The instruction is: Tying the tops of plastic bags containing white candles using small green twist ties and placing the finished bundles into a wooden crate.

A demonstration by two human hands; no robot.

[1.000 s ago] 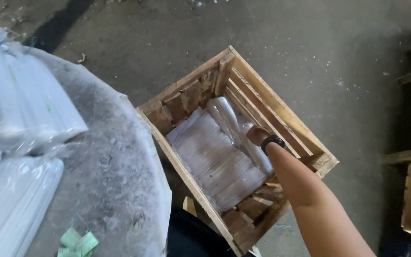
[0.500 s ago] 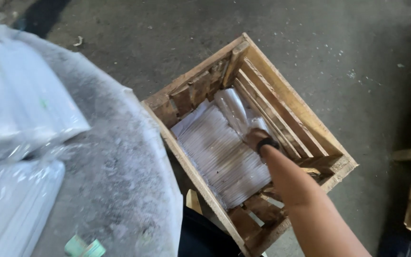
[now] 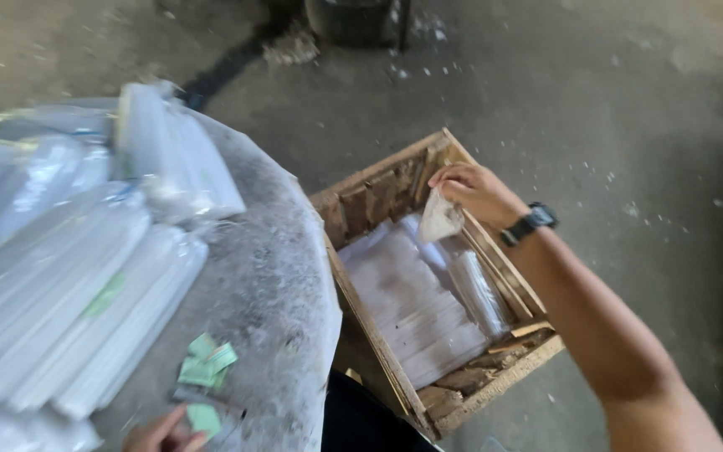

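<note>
- Plainly a weak hold: right hand [image 3: 472, 189] pinching only the loose top corner of a clear plastic packet [image 3: 460, 266], fingers closed on the film, wrist bent down over the far corner of the wooden crate [image 3: 495, 387].
- Likely to slip or tear if lifted by that corner alone, judging by the thin film and the packet's length hanging below it.
- Could snag on the rough slats along the crate's right wall, since the packet stands tilted against them.
- Resting on a flat layer of similar white packets [image 3: 407, 305] in the crate bottom; could drag or disturb that layer if pulled sideways.
- Right forearm stretched forward and across from the lower right, dark wristwatch [image 3: 529, 223] showing, palm turned down.
- Left hand [image 3: 165, 431] low at the bottom edge, fingertips touching small green paper slips [image 3: 207, 367] on the dusty grey table [image 3: 274, 276]; mostly cut off, so cannot tell whether closed on one.
- Slips light and loose, near the table's rim; could be brushed off.
- Tall stack of white packets [image 3: 69, 285] piled on the table's left, leaning towards the slips; could slide if nudged.
</note>
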